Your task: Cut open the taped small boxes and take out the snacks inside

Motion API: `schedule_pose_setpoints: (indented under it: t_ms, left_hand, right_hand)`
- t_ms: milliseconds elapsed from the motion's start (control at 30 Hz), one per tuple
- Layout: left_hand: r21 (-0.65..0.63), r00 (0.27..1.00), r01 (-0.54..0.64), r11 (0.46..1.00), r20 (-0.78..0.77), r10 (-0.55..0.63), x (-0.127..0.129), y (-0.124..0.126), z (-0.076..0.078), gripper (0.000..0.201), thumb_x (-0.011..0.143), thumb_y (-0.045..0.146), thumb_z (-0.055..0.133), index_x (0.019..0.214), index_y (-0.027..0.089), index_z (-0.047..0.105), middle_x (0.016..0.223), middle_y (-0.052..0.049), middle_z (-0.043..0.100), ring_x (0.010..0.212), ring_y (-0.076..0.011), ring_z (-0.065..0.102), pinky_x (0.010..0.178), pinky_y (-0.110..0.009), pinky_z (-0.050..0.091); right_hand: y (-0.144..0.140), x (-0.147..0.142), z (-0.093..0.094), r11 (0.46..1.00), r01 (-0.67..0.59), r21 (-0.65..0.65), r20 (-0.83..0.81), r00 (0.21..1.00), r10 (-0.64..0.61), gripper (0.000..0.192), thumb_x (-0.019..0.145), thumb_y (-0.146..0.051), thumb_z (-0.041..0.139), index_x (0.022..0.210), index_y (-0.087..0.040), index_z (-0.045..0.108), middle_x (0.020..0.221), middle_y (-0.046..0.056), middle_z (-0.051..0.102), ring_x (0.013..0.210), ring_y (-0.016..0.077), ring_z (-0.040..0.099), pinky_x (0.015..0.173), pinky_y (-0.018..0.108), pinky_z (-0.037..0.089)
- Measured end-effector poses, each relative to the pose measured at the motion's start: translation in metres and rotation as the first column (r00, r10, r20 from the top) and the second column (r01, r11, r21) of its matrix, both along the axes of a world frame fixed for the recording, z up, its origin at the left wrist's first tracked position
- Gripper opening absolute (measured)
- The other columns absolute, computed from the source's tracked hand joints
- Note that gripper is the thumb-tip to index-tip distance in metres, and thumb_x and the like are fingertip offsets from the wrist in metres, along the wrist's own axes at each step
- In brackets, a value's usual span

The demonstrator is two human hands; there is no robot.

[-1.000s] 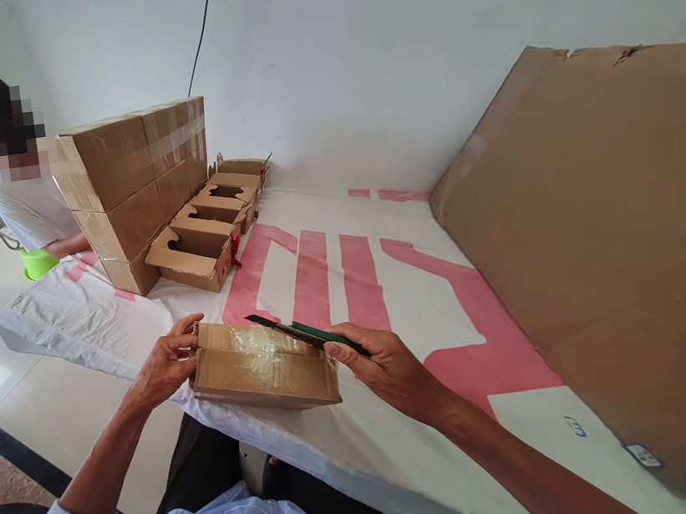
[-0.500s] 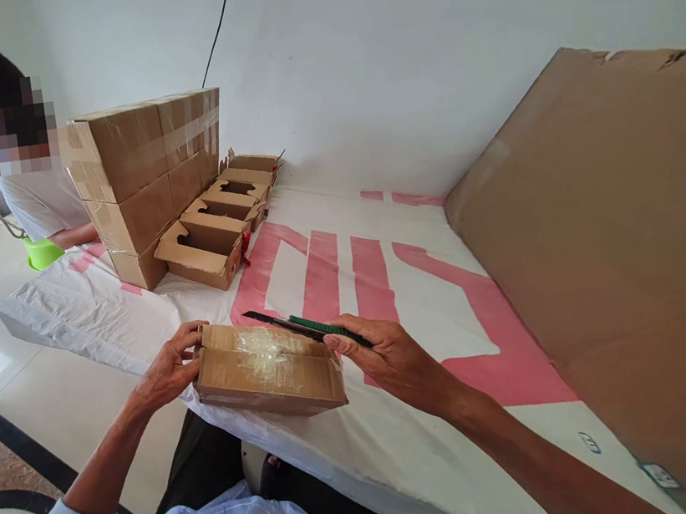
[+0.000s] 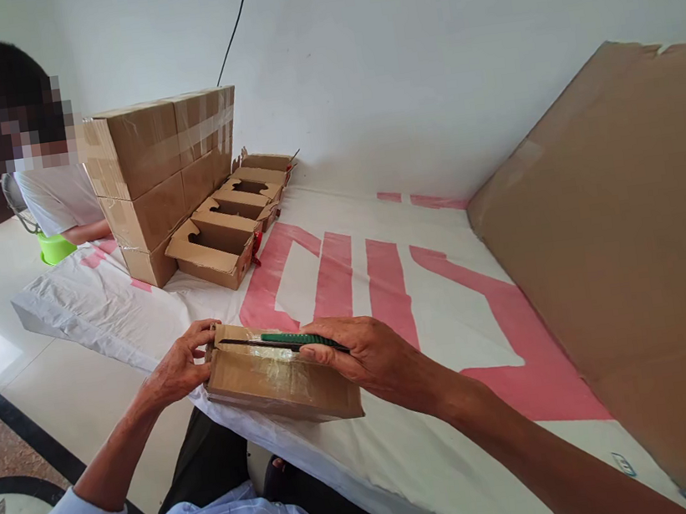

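Your left hand [image 3: 177, 370] steadies the left end of the box [image 3: 279, 375], fingers curled against its edge, while your right hand [image 3: 372, 358] pinches a green knife [image 3: 284, 342] and lays it along the taped top. The box lies at the near edge of the sheet [image 3: 368, 447], well in front of the stack [image 3: 161, 171] of sealed cartons and the row of open boxes [image 3: 230, 221] just right of that stack. You seem to be at the start of slitting the tape; the next move calls for a shallow, straight draw along the seam, with the left fingers kept out of the blade's line. Whether the tip has pierced the tape is hard to make out, and your right palm hides the knife's handle end. Behind the stack, another person [image 3: 53, 194] is partly hidden.
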State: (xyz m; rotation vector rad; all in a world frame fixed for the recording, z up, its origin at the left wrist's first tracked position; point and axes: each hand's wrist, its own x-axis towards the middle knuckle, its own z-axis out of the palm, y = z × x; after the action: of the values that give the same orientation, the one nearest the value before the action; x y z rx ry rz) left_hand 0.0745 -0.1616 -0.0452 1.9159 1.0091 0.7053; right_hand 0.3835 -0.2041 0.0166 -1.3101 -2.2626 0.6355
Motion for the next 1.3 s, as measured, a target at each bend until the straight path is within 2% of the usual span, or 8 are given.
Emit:
schedule_pose_setpoints:
  t_ms: [167, 400, 500, 667, 867, 1067, 1200, 1300]
  left_hand:
    - [-0.012, 1.000, 0.009, 1.000, 0.004, -0.009, 0.001, 0.000, 0.001, 0.043, 0.084, 0.026, 0.069, 0.126, 0.028, 0.077, 0.153, -0.009, 0.056, 0.136, -0.0306, 0.057, 0.101, -0.038, 0.055]
    - [-0.038, 0.999, 0.016, 0.999, 0.031, -0.015, 0.001, 0.002, -0.004, 0.044, 0.084, 0.027, 0.071, 0.127, 0.030, 0.077, 0.156, -0.008, 0.053, 0.138, -0.0305, 0.056, 0.103, -0.038, 0.055]
    - [-0.034, 1.000, 0.020, 0.999, 0.015, -0.020, 0.001, 0.003, -0.005, 0.046, 0.081, 0.025, 0.072, 0.126, 0.030, 0.077, 0.155, -0.008, 0.053, 0.137, -0.0303, 0.057, 0.102, -0.038, 0.055]
    - [-0.013, 0.999, 0.004, 1.000, -0.048, -0.004, 0.000, 0.007, -0.001, 0.047, 0.079, 0.025, 0.072, 0.125, 0.029, 0.077, 0.146, -0.008, 0.058, 0.129, -0.0300, 0.061, 0.098, -0.038, 0.055]
    - [0.013, 0.995, 0.009, 1.000, -0.095, -0.008, -0.002, 0.010, 0.001, 0.050, 0.076, 0.022, 0.069, 0.126, 0.027, 0.077, 0.143, -0.009, 0.060, 0.126, -0.0299, 0.061, 0.094, -0.038, 0.055]
    - [0.004, 0.995, 0.024, 1.000, -0.092, -0.024, 0.000, 0.009, 0.003, 0.049, 0.077, 0.021, 0.067, 0.124, 0.027, 0.076, 0.144, -0.009, 0.059, 0.128, -0.0295, 0.061, 0.096, -0.039, 0.054]
    - [-0.010, 0.994, -0.003, 1.000, -0.112, 0.001, -0.003, 0.011, 0.004, 0.049, 0.076, 0.022, 0.068, 0.125, 0.026, 0.076, 0.146, -0.009, 0.058, 0.129, -0.0291, 0.060, 0.098, -0.039, 0.054]
    - [-0.032, 0.997, 0.019, 0.999, -0.076, -0.022, -0.004, 0.013, 0.002, 0.043, 0.079, 0.027, 0.072, 0.121, 0.027, 0.078, 0.149, -0.009, 0.057, 0.131, -0.0301, 0.060, 0.098, -0.038, 0.054]
  right_hand:
    - [0.004, -0.004, 0.001, 0.999, -0.020, 0.044, 0.094, 0.995, 0.015, 0.036, 0.107, -0.044, 0.047, 0.086, -0.023, 0.067, 0.079, 0.002, 0.070, 0.071, 0.0181, 0.061, 0.065, 0.030, 0.045]
    - [0.009, -0.009, 0.007, 0.997, -0.053, 0.055, 0.238, 0.971, 0.038, 0.030, 0.107, -0.039, 0.047, 0.093, -0.023, 0.069, 0.089, 0.004, 0.075, 0.080, 0.0202, 0.068, 0.066, 0.029, 0.044]
    - [0.012, -0.015, 0.013, 0.996, -0.068, 0.064, 0.350, 0.936, 0.041, 0.028, 0.107, -0.035, 0.048, 0.092, -0.023, 0.069, 0.089, 0.004, 0.076, 0.081, 0.0202, 0.069, 0.063, 0.028, 0.039]
    - [0.017, -0.019, 0.020, 0.992, -0.100, 0.078, 0.501, 0.864, 0.048, 0.026, 0.105, -0.032, 0.054, 0.084, -0.023, 0.066, 0.079, 0.003, 0.072, 0.069, 0.0175, 0.063, 0.057, 0.029, 0.028]
    - [0.014, 0.010, 0.016, 0.992, -0.114, 0.060, 0.469, 0.880, 0.073, 0.029, 0.105, -0.034, 0.053, 0.080, -0.023, 0.064, 0.074, 0.002, 0.070, 0.063, 0.0173, 0.060, 0.057, 0.030, 0.030]
    - [-0.003, 0.048, 0.004, 0.995, -0.078, 0.055, 0.390, 0.919, 0.051, 0.035, 0.108, -0.039, 0.043, 0.089, -0.026, 0.070, 0.073, 0.001, 0.070, 0.061, 0.0174, 0.061, 0.057, 0.029, 0.036]
    - [-0.017, 0.076, 0.000, 0.996, 0.013, 0.085, 0.332, 0.942, -0.041, 0.044, 0.107, -0.052, 0.042, 0.084, -0.026, 0.068, 0.068, 0.002, 0.066, 0.057, 0.0179, 0.056, 0.054, 0.030, 0.036]
    - [-0.028, 0.091, -0.003, 0.983, 0.172, 0.057, 0.152, 0.972, -0.179, 0.050, 0.104, -0.064, 0.044, 0.079, -0.026, 0.065, 0.065, 0.001, 0.059, 0.057, 0.0179, 0.053, 0.054, 0.030, 0.038]
